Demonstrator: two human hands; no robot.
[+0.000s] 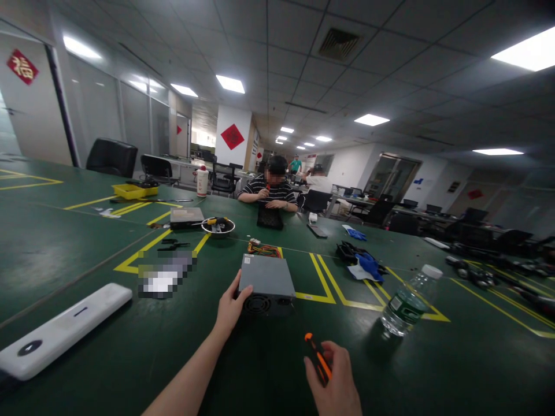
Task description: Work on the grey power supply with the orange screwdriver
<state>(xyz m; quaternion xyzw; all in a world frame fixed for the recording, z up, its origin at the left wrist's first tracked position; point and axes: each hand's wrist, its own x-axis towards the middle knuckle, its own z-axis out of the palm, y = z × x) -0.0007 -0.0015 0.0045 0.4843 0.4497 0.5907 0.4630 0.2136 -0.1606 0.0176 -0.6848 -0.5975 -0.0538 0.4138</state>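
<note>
A grey computer power supply (266, 276) rests on the green table, its fan grille and socket facing me. Colored cables (263, 249) come out behind it. My left hand (231, 303) grips the left side of the power supply, with the thumb on its top near edge. Lower right, my right hand (333, 375) is closed around an orange and black screwdriver (319, 359). Its rounded orange end points up and left; the shaft does not show. The screwdriver is held apart from the power supply.
A water bottle (411, 300) stands at right. Blue gloves (368, 267) lie behind it. A metal bowl (218, 227) with tools, black scissors (173, 245) and a long white device (65, 329) are at left. Across the table a person (273, 188) works on a black object (269, 217).
</note>
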